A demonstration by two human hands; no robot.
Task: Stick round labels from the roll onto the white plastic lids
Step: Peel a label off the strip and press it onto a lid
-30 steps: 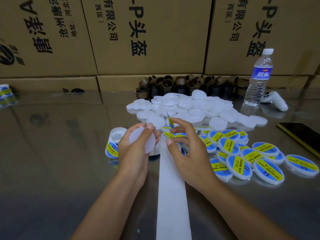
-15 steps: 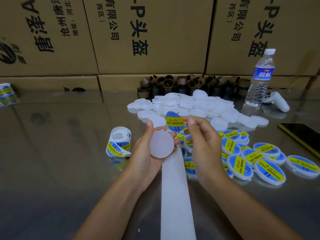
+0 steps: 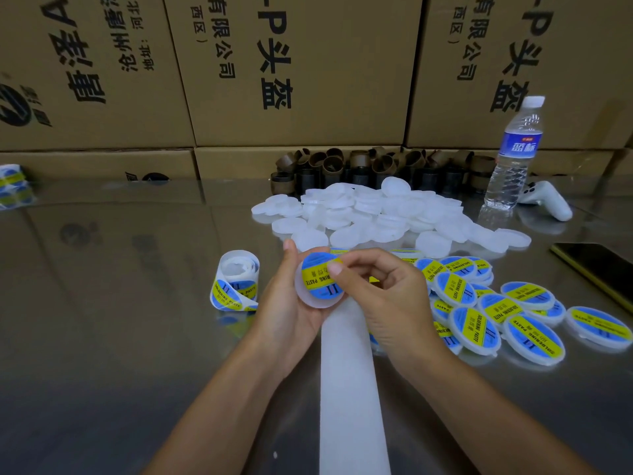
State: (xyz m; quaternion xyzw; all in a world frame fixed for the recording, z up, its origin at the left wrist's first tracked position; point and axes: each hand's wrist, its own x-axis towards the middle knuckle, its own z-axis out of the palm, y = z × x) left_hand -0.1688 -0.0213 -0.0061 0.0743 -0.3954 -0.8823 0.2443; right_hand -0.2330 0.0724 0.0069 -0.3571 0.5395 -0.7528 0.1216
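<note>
My left hand [image 3: 289, 303] holds a white plastic lid [image 3: 317, 301] upright, face toward me. A round blue and yellow label [image 3: 320, 277] lies on that lid, and the thumb of my right hand [image 3: 383, 289] presses on it. The label roll [image 3: 236, 281] stands on the table left of my hands. Its empty white backing strip [image 3: 352, 389] runs from under my hands toward me. Several bare white lids [image 3: 370, 214] are heaped behind my hands. Several labelled lids [image 3: 493, 310] lie in a spread to the right.
Cardboard boxes [image 3: 294, 70] wall off the back of the shiny table [image 3: 120, 337]. Brown empty cores [image 3: 376, 169] line the boxes. A water bottle [image 3: 515, 156], a white controller [image 3: 548, 200] and a dark phone [image 3: 603, 272] sit at the right. More labels [image 3: 13, 186] lie far left.
My right hand peeled a label off the strip, carried it up and laid it onto the lid in my left hand. The lid turned to face me.
</note>
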